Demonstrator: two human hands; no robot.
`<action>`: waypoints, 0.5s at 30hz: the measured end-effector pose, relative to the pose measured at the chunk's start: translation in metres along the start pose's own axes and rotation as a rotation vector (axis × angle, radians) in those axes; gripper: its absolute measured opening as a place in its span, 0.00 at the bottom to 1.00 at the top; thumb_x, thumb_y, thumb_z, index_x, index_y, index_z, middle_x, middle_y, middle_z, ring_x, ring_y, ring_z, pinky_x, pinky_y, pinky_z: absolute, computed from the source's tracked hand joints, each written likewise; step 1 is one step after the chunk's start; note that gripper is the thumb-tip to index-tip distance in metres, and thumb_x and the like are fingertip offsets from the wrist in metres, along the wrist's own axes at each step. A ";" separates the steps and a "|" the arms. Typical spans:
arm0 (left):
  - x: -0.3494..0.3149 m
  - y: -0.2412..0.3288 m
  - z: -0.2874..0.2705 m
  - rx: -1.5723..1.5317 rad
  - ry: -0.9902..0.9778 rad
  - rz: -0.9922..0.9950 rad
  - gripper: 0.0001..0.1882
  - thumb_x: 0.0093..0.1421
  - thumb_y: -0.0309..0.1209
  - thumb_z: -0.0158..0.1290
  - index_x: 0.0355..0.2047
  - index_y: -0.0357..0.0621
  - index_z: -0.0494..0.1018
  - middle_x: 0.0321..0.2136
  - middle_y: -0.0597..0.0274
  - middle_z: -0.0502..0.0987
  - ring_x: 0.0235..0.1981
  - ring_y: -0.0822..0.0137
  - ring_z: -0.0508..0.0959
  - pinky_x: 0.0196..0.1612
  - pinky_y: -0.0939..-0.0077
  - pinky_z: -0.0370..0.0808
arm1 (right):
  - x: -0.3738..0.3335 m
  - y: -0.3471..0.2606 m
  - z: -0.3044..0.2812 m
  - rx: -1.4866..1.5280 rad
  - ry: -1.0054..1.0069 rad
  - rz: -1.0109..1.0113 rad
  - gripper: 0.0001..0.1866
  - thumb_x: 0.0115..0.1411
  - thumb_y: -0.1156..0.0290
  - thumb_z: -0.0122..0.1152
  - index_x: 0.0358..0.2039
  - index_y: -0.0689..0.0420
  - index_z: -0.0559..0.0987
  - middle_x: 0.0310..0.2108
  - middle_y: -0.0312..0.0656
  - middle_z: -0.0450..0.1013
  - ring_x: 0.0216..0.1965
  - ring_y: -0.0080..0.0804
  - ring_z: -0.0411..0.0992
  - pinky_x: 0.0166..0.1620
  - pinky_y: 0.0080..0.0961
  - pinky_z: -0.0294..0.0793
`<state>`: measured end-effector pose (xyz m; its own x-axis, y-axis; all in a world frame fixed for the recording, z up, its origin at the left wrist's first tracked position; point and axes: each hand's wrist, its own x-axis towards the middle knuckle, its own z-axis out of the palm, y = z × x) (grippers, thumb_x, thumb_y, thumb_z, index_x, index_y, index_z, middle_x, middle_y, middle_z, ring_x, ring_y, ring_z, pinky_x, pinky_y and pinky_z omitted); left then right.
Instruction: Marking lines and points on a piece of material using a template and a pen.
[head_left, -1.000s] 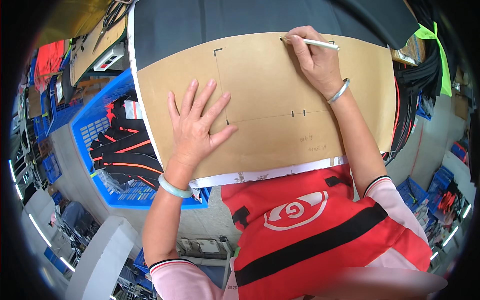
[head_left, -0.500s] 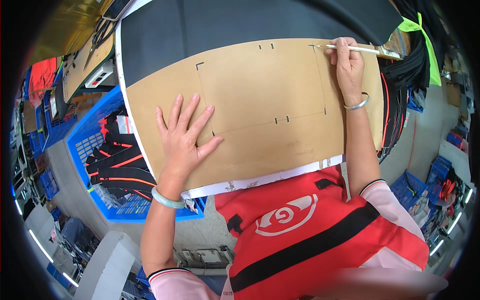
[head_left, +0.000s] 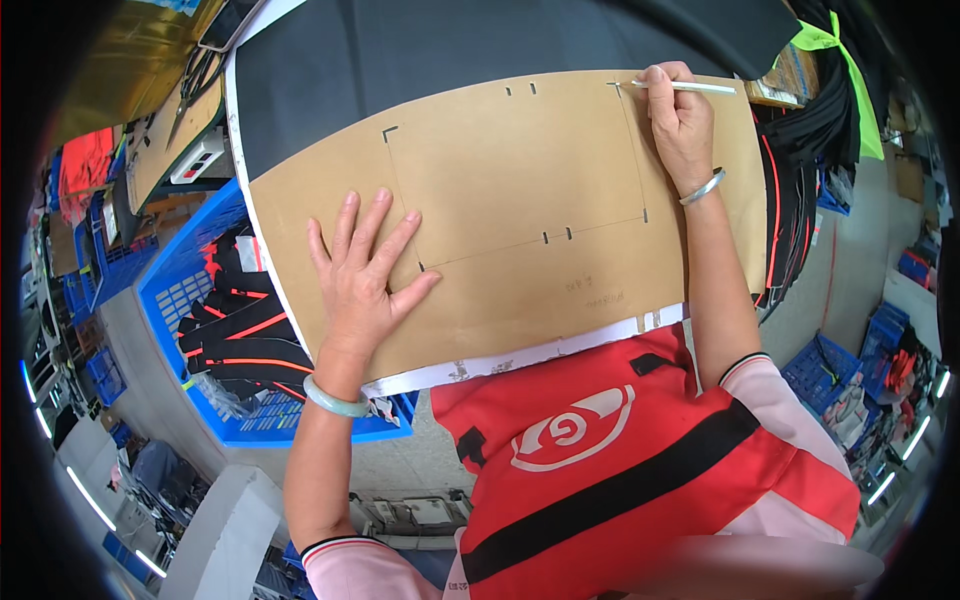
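Note:
A large tan cardboard template [head_left: 490, 190] with a thin-lined rectangle and several small dark slots lies over black fabric [head_left: 430, 45]. My left hand [head_left: 358, 285] rests flat on the template's left part, fingers spread, thumb near the rectangle's lower left corner. At the upper right, my right hand [head_left: 682, 125] pinches a slim white marking pencil [head_left: 712, 89]. The pencil slants low, its tip at or very near the corner slot at the rectangle's top right. Whether the tip touches the fabric through the slot, I cannot tell.
A blue plastic basket [head_left: 225, 425] holding black pieces with orange stripes stands below the table's left side. Scissors [head_left: 185, 95], a phone [head_left: 230, 25] and a power strip [head_left: 197, 158] are at the upper left. More black striped garments [head_left: 785, 215] hang at the right.
My right hand has shifted slightly left, and the pencil looks a bit steeper, its tip still by the same corner slot. My left hand stays put; the whole view has shifted a little.

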<state>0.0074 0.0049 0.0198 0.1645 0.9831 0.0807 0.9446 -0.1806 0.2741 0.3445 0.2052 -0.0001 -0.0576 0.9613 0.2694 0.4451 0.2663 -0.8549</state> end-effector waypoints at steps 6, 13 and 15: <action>-0.003 -0.001 -0.002 -0.003 0.004 -0.021 0.35 0.48 0.54 0.66 0.58 0.67 0.76 0.67 0.67 0.66 0.71 0.53 0.57 0.68 0.30 0.43 | 0.003 0.007 0.003 0.203 -0.017 0.049 0.15 0.72 0.62 0.54 0.29 0.57 0.77 0.21 0.30 0.70 0.23 0.15 0.66 0.29 0.17 0.66; -0.001 0.000 0.002 -0.039 0.031 -0.019 0.34 0.47 0.53 0.67 0.57 0.68 0.77 0.66 0.67 0.67 0.69 0.52 0.60 0.67 0.27 0.44 | -0.023 -0.064 0.091 0.458 -0.345 0.008 0.10 0.71 0.65 0.54 0.42 0.58 0.77 0.28 0.31 0.74 0.31 0.18 0.70 0.36 0.18 0.71; 0.000 0.002 0.002 -0.046 0.040 -0.013 0.34 0.47 0.52 0.67 0.57 0.68 0.77 0.66 0.67 0.67 0.69 0.52 0.60 0.67 0.27 0.44 | -0.026 -0.080 0.121 0.367 -0.433 -0.040 0.11 0.69 0.63 0.54 0.41 0.57 0.77 0.27 0.37 0.76 0.30 0.25 0.73 0.36 0.25 0.71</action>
<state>0.0095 0.0052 0.0185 0.1399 0.9835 0.1144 0.9326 -0.1697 0.3186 0.2021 0.1672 0.0075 -0.4638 0.8705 0.1646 0.0995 0.2358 -0.9667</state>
